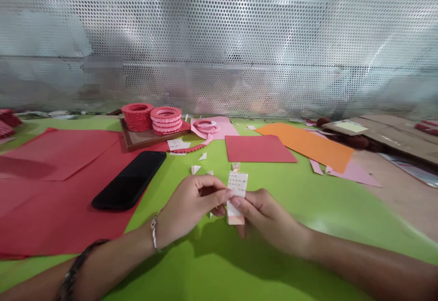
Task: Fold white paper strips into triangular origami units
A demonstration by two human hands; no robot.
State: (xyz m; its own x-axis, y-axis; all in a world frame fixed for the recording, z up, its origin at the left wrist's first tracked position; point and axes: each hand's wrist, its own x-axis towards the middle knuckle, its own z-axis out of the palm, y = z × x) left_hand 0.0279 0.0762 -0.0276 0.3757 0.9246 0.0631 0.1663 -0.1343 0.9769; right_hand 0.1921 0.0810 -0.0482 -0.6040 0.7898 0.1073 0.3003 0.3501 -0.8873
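Note:
Between my two hands is a small folded slip of paper (pixel 238 181), whitish with lines of printed marks and a peach-toned lower end. My left hand (pixel 195 203) pinches its left edge between thumb and fingers. From the other side, my right hand (pixel 270 216) grips it with the thumb pressed on the front and the fingers behind. The slip is held above the green tabletop (pixel 171 264). Just beyond it lie torn white paper scraps (pixel 195 169). A flat red sheet (pixel 260 149) rests farther back.
A black phone (pixel 130 180) lies on large red sheets (pixel 68 214) at left. Stacked red and pink rings (pixel 137 116) stand on a brown tray (pixel 137 141). Orange paper (pixel 308 143) and brown packaging (pixel 400 132) are at right. A perforated metal panel (pixel 219 41) closes off the back.

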